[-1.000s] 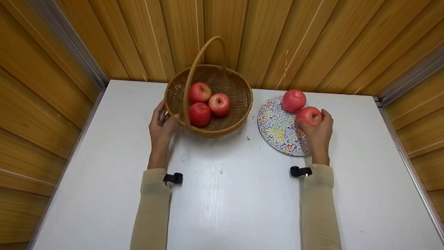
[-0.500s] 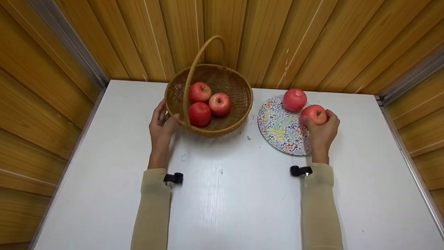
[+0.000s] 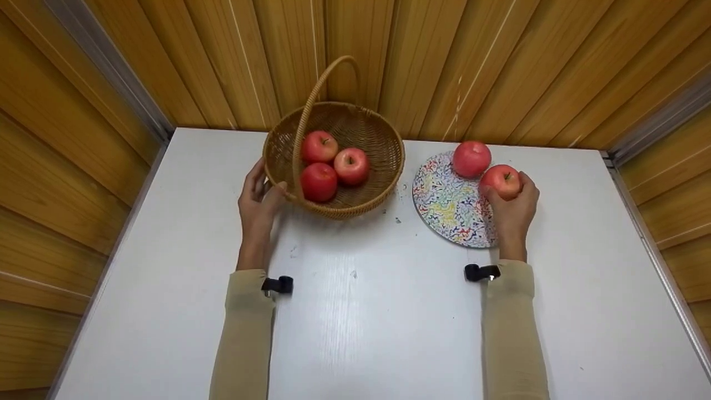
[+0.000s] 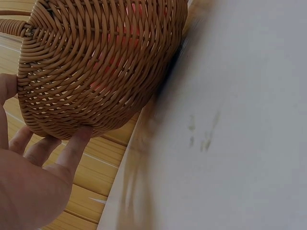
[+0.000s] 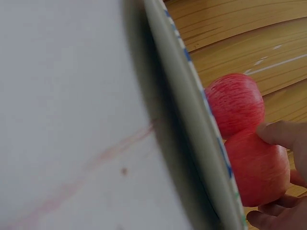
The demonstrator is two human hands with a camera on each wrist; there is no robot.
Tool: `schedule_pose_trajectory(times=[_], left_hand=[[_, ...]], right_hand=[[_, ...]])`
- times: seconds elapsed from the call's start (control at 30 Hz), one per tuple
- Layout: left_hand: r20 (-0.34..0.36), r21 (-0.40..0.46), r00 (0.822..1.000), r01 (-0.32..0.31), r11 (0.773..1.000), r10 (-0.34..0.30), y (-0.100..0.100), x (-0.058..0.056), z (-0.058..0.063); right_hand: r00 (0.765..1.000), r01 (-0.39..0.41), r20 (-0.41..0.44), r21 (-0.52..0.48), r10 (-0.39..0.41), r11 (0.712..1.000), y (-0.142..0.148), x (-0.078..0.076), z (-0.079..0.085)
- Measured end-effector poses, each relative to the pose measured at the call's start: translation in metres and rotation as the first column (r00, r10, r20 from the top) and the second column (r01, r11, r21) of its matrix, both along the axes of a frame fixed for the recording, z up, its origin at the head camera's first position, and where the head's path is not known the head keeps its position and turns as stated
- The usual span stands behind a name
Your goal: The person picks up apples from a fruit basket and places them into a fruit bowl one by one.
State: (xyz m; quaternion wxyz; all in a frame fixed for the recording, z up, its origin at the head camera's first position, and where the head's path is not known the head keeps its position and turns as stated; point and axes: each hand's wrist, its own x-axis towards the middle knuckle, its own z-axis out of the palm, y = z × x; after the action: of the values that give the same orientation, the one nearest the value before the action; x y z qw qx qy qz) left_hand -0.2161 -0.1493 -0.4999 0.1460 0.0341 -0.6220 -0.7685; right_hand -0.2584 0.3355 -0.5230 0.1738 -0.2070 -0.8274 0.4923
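A wicker basket [image 3: 383,183] with a tall arched handle stands at the back of the table and holds three red apples [image 3: 351,166]. My left hand [image 3: 259,203] grips its left side, thumb at the rim; the left wrist view shows fingers [image 4: 76,143] against the woven wall. On the right, a round speckled plate [image 3: 444,208] carries two more apples. One apple [image 3: 471,159] sits at its back edge. My right hand [image 3: 514,214] holds the other apple [image 3: 500,181] between thumb and fingers, over the plate's right side. In the right wrist view the two apples look to be touching.
The white table [image 3: 361,311] runs up to a wood-plank wall [image 3: 422,66] behind the basket and plate. Plank walls also stand at left and right. A small black camera is strapped to each wrist.
My right hand and its apple have shifted slightly right and towards the back, the apple turning a little. The left hand and basket stay essentially in place.
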Motion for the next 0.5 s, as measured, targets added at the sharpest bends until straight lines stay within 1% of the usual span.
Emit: schedule_pose_trajectory(times=[0.3,0.5], left_hand=[[-0.001,-0.018,1.0,-0.012,1.0,0.012,0.0003,-0.0005,-0.0002],[0.006,-0.024,1.0,-0.022,0.999,0.022,0.0011,-0.0004,0.0021]], right_hand=[[1.0,-0.004,0.004,0.021,0.004,1.0,0.0002,0.0013,0.001],[1.0,0.016,-0.024,-0.015,-0.017,1.0,-0.0009,0.0045,0.0086]])
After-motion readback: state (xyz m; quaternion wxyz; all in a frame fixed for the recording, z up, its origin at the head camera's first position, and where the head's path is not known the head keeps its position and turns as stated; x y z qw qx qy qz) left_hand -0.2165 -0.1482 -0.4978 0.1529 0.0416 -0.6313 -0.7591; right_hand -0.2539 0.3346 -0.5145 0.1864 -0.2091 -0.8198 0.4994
